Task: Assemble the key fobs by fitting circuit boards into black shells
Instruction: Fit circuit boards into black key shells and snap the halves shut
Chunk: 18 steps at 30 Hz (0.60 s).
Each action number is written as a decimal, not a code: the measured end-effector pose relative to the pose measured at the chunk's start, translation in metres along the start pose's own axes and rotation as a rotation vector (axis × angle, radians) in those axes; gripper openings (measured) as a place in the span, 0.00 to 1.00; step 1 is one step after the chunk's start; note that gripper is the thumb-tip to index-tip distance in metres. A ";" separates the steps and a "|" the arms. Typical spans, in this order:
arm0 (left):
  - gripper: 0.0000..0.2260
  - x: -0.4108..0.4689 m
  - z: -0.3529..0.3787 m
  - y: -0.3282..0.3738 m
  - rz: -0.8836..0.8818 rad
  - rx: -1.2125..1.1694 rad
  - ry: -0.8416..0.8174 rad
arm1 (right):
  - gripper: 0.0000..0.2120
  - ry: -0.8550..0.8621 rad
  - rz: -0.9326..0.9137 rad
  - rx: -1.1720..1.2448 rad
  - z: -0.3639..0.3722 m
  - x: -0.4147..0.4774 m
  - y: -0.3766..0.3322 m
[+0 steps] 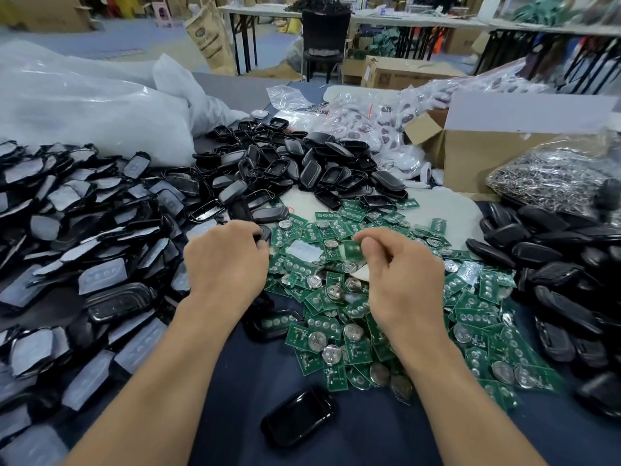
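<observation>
**Both hands busy over the pile of boards**

Nearest the person, a lone glossy shell lies flat on the dark blue table, apart from the heaps. Just beyond it, between the two forearms, a fitted shell rests open side up with a green board sitting in it.

A loose pile of boards spreads across the middle and to the right, many of them with round silver coin cells showing.

The left hand is at the left edge of this pile, back up, with its fingers curled round a black shell, of which only the far end shows past the knuckles. The right hand is above the middle of the pile and pinches one circuit board between thumb and forefinger; the other fingers are curled in.

To the left, a broad heap of padded shells, each covered by a grey button pad, fills that side of the table. To the right lies a dark heap of closed fobs.

Beyond the hands is a mound of empty shells, many lying open side up. Behind it, on the right, an open cardboard box stands next to a clear bag of metal rings. Small bags of white parts lie just left of the box, and large clear plastic bags bulk up at the far left.

Past the table, a black chair stands on the floor.
</observation>
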<state>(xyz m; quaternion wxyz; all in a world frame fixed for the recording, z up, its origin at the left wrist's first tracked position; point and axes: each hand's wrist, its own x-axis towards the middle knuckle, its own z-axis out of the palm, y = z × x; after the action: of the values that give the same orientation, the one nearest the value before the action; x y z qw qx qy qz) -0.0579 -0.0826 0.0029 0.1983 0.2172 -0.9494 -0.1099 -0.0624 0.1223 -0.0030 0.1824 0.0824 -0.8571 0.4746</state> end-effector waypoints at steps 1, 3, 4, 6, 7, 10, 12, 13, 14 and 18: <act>0.08 -0.001 0.000 0.001 0.006 0.005 0.021 | 0.11 -0.001 0.019 0.079 -0.001 0.000 0.000; 0.09 -0.001 -0.001 0.001 -0.019 -0.048 0.050 | 0.12 -0.027 0.090 0.207 -0.002 -0.001 0.002; 0.10 0.000 0.000 0.000 -0.032 -0.092 0.081 | 0.10 -0.041 0.135 0.263 -0.002 -0.001 0.002; 0.11 0.001 -0.002 0.000 -0.072 -0.207 0.136 | 0.05 -0.056 0.224 0.383 -0.003 0.001 0.002; 0.11 0.000 -0.003 0.001 -0.095 -0.312 0.126 | 0.05 -0.062 0.259 0.439 -0.004 0.002 0.001; 0.09 -0.004 -0.005 0.013 -0.250 -0.987 -0.078 | 0.05 -0.080 0.325 0.562 -0.006 0.004 -0.001; 0.09 -0.007 -0.003 0.021 -0.336 -1.217 -0.210 | 0.05 -0.076 0.367 0.625 -0.006 0.005 -0.002; 0.09 -0.008 -0.002 0.024 -0.337 -1.243 -0.248 | 0.05 -0.073 0.389 0.639 -0.007 0.006 -0.002; 0.09 -0.010 -0.001 0.027 -0.332 -1.253 -0.273 | 0.06 -0.072 0.410 0.654 -0.008 0.006 -0.002; 0.09 -0.016 0.000 0.032 -0.320 -1.303 -0.339 | 0.06 -0.062 0.480 0.771 -0.013 0.007 -0.006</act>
<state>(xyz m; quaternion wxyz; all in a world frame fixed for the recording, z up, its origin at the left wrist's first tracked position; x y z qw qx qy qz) -0.0565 -0.0473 0.0068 0.1187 0.1710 -0.6641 -0.7180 -0.0636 0.1298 0.0105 -0.0026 -0.0425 -0.6176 0.7854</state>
